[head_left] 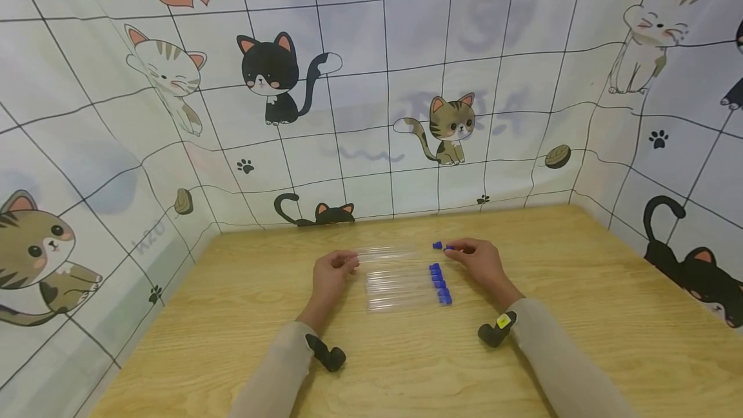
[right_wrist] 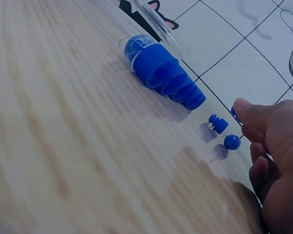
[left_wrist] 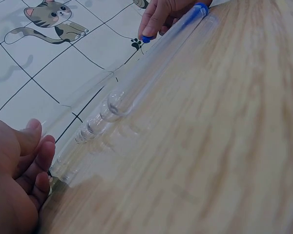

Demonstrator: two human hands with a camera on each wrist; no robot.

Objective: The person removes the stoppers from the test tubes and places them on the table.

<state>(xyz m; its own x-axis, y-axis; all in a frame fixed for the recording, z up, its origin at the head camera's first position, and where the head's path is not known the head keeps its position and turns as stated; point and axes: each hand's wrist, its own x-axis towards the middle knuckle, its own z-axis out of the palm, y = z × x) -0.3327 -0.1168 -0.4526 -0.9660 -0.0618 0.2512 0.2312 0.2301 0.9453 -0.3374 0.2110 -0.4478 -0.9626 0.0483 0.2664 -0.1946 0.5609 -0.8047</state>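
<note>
My left hand (head_left: 332,279) pinches one end of a clear test tube (left_wrist: 85,95) between thumb and fingertips; in the left wrist view the tube slants up to the right. My right hand (head_left: 480,264) pinches a small blue stopper (right_wrist: 236,114) between thumb and fingers, a little apart from the tube's far end. Two loose blue stoppers (right_wrist: 218,124) lie on the table by my right fingertips. Between the hands, nearer the front, several clear tubes (head_left: 397,289) lie side by side, their right ends closed with blue stoppers (head_left: 439,284).
Everything lies on a wood-grain table (head_left: 406,366). A white cloth with cats and a grid (head_left: 366,102) stands behind the table and along both sides. Dark wrist-worn devices (head_left: 327,355) sit at both sleeve cuffs.
</note>
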